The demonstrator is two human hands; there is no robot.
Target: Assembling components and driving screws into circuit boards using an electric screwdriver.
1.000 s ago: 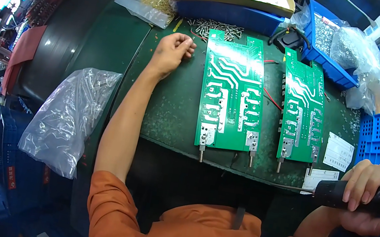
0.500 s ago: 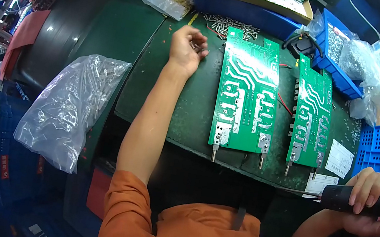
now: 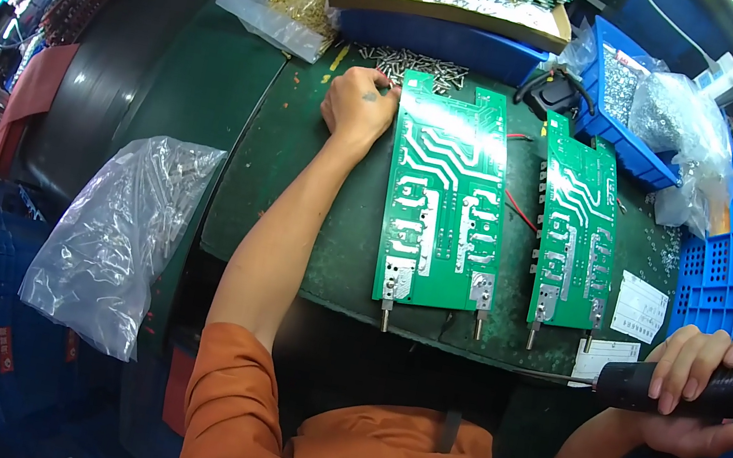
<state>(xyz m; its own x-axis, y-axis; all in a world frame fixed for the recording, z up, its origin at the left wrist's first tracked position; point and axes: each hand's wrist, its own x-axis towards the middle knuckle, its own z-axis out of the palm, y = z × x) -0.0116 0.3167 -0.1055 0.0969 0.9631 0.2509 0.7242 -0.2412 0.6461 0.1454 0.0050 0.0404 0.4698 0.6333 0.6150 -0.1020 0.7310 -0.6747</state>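
Observation:
Two green circuit boards lie on the dark green work table with their soldered, silvery-tracked sides up: a larger board [image 3: 438, 281] in the middle and a narrower board [image 3: 570, 299] to its right. Metal posts stick out from their near edges. At the far left corner of the larger board, my left hand [image 3: 358, 110] is closed, its knuckles up. Its fingertips meet beside the board's edge, and whatever they pinch is hidden. Over on the right, my right hand [image 3: 688, 379] wraps around a black electric screwdriver [image 3: 623, 384], whose thin bit points left past the table's front edge.
Behind my left hand lies a pile of small metal posts [image 3: 429, 71]. A carton [image 3: 444, 12] of stacked boards sits on a blue bin [image 3: 443, 44]. Clear plastic bags [image 3: 123, 245] lie around, and a blue tray [image 3: 604, 104] of small parts stands far right. Paper slips [image 3: 639, 307] lie nearby.
My left hand has turned from palm up with loosely curled fingers to knuckles up, and its fingertips have come to the larger board's far left corner. The whole view has shifted slightly.

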